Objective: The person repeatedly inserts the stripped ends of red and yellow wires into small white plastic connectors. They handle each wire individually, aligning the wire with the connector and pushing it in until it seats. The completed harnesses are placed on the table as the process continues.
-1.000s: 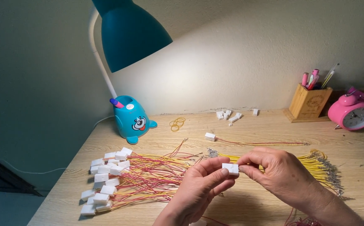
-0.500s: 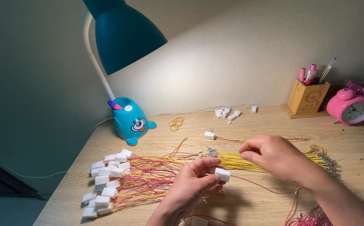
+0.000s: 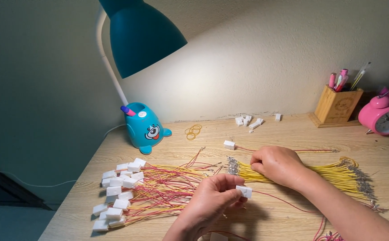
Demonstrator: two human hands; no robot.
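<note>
My left hand pinches a small white plastic connector with a red wire trailing to the right. My right hand rests knuckles up on a bundle of loose yellow wires with metal terminals; its fingertips are curled at the bundle's left end, and whether they grip a wire is hidden. To the left lies a pile of finished white connectors with red and yellow wires fanned out on the wooden desk.
A teal desk lamp on a cartoon-face base stands at the back left. Yellow rubber bands, loose white connectors, one wired connector, a wooden pen holder and a pink alarm clock sit further back.
My hands were together on the white connector. My right hand has let go and moved up and right onto the yellow wire bundle, while my left hand keeps the connector.
</note>
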